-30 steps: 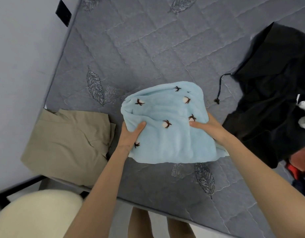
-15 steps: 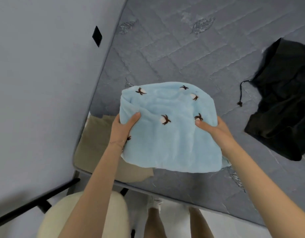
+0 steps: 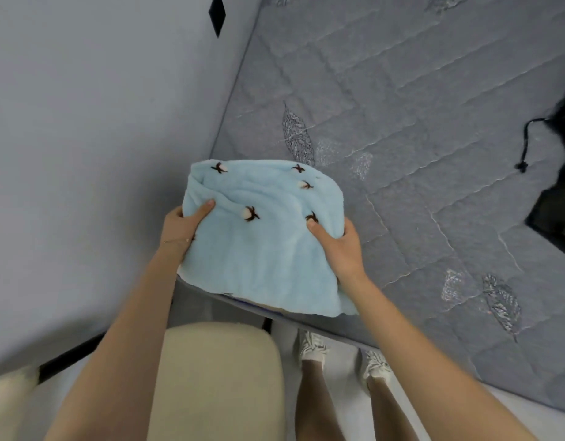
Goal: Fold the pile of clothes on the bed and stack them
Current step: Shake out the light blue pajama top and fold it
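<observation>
A grey wall point(image 3: 83, 138) fills the left of the frame. At lower centre, over the bed's near-left corner, the left hand point(image 3: 182, 226) and right hand point(image 3: 340, 246) grip a folded, fluffy light-blue towel point(image 3: 262, 246). The quilted grey bed point(image 3: 418, 154) spreads bare rightward to black clothing point(image 3: 558, 198) at the right edge.

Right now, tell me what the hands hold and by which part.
Both hold the folded light-blue fleece: the left hand grips its left edge, the right hand its right edge, thumbs on top.
</observation>
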The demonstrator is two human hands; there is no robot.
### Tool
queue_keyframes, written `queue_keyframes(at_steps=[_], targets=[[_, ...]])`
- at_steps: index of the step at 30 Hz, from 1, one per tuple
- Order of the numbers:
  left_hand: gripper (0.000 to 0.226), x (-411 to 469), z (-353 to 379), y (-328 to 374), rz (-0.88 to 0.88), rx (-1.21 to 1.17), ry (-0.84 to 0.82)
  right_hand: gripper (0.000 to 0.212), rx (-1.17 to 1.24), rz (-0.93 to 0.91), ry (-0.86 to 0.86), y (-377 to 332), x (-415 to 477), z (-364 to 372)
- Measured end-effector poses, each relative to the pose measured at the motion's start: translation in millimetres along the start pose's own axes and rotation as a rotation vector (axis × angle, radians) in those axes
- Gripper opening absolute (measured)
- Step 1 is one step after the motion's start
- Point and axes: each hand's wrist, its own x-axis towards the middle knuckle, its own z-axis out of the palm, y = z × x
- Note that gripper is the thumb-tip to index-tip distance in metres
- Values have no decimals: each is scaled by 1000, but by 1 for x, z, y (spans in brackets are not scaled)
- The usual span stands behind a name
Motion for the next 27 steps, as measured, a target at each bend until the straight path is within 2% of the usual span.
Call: queue_keyframes(at_steps=[2,8,10,14,16,20,23,27], targets=[[34,13,4,-20,7,49,17,60,-84,30,57,24,12,3],[33,31,7,-34,35,82,54,55,-237,83,126,30,28,2],[41,28,5,-32,47,144,51,57,-286,92,111,26,24,0],[79,6,-2,-11,278,430,191,82,-473,35,106,8,7,-14],[77,-17,2,8,450,572,257,77,-650,-29,142,-9,-6,-29],[64,-75,31,49,615,813,170,82,-942,-75,196,-46,-36,-68],[64,-116,61,79,707,900,73,84,-1020,-117,228,-76,-58,-107],[69,-176,110,119,870,968,27,89,-1028,-126,289,-108,-89,-178]])
